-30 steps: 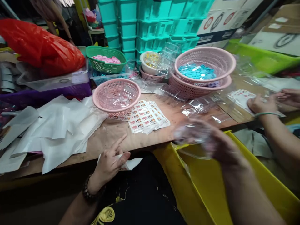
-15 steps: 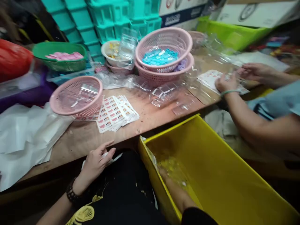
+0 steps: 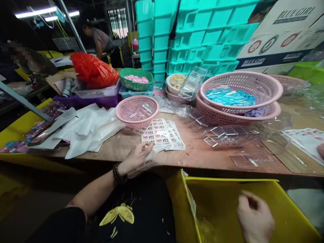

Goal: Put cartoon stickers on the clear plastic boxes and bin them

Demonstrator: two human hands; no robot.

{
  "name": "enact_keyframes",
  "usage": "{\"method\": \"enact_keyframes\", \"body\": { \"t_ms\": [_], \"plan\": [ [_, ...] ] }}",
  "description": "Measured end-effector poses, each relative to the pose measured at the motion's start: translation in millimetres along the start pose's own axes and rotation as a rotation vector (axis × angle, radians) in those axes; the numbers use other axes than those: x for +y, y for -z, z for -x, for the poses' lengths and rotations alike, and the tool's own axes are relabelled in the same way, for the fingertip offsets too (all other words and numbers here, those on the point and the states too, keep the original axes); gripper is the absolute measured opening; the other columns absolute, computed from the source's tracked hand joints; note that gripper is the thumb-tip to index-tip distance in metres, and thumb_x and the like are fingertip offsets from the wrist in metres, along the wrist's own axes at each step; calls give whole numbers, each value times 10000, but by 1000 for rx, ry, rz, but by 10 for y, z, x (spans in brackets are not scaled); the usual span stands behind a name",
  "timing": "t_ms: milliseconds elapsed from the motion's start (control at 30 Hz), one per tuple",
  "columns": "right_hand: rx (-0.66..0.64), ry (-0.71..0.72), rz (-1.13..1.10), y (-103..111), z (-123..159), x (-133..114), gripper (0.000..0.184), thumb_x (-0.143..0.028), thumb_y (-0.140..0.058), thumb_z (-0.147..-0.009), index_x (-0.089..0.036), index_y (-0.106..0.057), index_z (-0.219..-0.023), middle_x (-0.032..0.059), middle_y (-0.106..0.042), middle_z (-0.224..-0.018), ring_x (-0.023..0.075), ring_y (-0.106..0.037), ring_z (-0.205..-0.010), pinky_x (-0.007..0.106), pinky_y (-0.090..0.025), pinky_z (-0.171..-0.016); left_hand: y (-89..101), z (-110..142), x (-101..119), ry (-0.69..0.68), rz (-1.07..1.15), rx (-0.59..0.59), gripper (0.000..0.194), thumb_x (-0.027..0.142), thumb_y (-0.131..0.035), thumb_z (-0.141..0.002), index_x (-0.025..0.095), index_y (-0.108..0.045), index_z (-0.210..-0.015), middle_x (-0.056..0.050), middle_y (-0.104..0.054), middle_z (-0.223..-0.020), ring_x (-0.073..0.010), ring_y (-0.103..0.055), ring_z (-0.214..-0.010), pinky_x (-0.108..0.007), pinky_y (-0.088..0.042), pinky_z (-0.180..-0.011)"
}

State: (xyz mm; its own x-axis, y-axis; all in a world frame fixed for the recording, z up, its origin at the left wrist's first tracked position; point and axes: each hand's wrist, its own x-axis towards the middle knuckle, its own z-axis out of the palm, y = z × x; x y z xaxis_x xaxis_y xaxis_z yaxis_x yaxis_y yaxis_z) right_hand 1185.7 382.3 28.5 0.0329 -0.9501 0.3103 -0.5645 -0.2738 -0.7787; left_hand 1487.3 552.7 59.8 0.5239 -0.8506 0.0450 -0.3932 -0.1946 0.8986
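My left hand (image 3: pixel 138 156), with a dark beaded bracelet at the wrist, is at the table's front edge with its fingers curled together. Under its palm shows a blurred pale printed sheet (image 3: pixel 145 164), partly hidden by the hand. Just beyond lie stacked sticker sheets (image 3: pixel 162 135) with small coloured pictures. My right hand (image 3: pixel 257 217) is above the yellow bin (image 3: pixel 233 180), its fingers curled and blurred; what they hold, if anything, is hidden. Clear plastic pieces (image 3: pixel 206 229) show faintly low in the bin.
A pink basket (image 3: pixel 136 118) with clear plastic sits behind the sheets. Stacked pink baskets (image 3: pixel 240 108) hold blue and purple pieces. Clear plastic cases (image 3: pixel 225 136) lie on the table (image 3: pixel 197 158), white paper (image 3: pixel 93 128) at left. Another person's fingers (image 3: pixel 321 150) show at right.
The view has swung left and up. My right hand has come up out of the bin's depth. My left hand has moved to the table edge, its fingers now curled.
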Motion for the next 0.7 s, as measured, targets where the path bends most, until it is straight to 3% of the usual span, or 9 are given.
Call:
{"method": "enact_keyframes", "body": {
  "t_ms": [67,133,167,200,300,367,500,600,700],
  "plan": [
    [-129,105,-166,-138,263,-272,413,-554,-609,-853,-208,-673,-1070,141,-714,-1022,308,-681,-919,453,-546,-807,-5,-57,-37,1,82,-14,476,539,-455,-964,142,-708,-1034,-83,-732,-1008,-230,-645,-1021,-311,-496,-879],
    [-441,352,-327,-394,448,-684,557,-516,-718,-795,-240,-588,-1261,130,-666,-1235,301,-638,-1119,483,-495,-981,-23,-76,-37,9,172,-41,486,557,-487,-946,129,-699,-1037,-92,-726,-1025,-239,-628,-1065,-323,-480,-919],
    [-607,441,-363,-552,518,-900,731,-500,-803,-721,-244,-526,-1347,131,-638,-1299,308,-603,-1195,500,-458,-1045,-16,-71,-22,10,225,-52,501,573,-504,-935,122,-696,-1040,-94,-722,-1025,-241,-625,-1068,-323,-475,-923],
    [-738,475,-406,-711,576,-1101,825,-494,-848,-671,-240,-497,-1373,127,-650,-1266,300,-614,-1171,494,-468,-1039,14,-57,-1,12,280,-54,521,593,-520,-921,117,-693,-1044,-94,-718,-1020,-239,-626,-1057,-319,-474,-913],
    [-1041,293,-620,-1083,679,-1506,671,-478,-772,-778,-258,-480,-1341,38,-705,-958,210,-684,-849,393,-573,-812,272,25,33,84,473,-24,585,651,-597,-852,125,-676,-1093,-78,-717,-979,-218,-648,-950,-297,-489,-827],
    [-1079,99,-804,-1202,699,-1591,620,-445,-752,-809,-281,-445,-1323,-1,-706,-887,179,-682,-755,338,-580,-716,533,103,-21,168,577,0,629,655,-681,-783,150,-651,-1155,-64,-728,-952,-208,-661,-898,-287,-499,-780],
    [-796,-101,-1008,-1280,712,-1517,698,-399,-812,-757,-305,-396,-1309,16,-734,-1019,195,-707,-863,358,-590,-792,831,257,-297,271,759,-62,706,535,-873,-623,132,-658,-1162,-98,-757,-989,-203,-694,-854,-259,-505,-718],
    [-842,-99,-942,-1320,699,-1437,753,-449,-792,-770,-306,-351,-1364,45,-725,-1064,223,-709,-915,419,-585,-849,698,310,-437,284,938,-96,630,473,-902,-616,98,-713,-1086,-136,-774,-964,-232,-718,-861,-302,-532,-760],
    [-893,122,-693,-1292,568,-1447,806,-503,-808,-724,-289,-401,-1386,113,-643,-1266,270,-653,-1089,474,-547,-931,509,300,-409,217,954,8,479,418,-893,-655,109,-763,-997,-116,-790,-951,-237,-726,-891,-354,-550,-853]
  ]
}}
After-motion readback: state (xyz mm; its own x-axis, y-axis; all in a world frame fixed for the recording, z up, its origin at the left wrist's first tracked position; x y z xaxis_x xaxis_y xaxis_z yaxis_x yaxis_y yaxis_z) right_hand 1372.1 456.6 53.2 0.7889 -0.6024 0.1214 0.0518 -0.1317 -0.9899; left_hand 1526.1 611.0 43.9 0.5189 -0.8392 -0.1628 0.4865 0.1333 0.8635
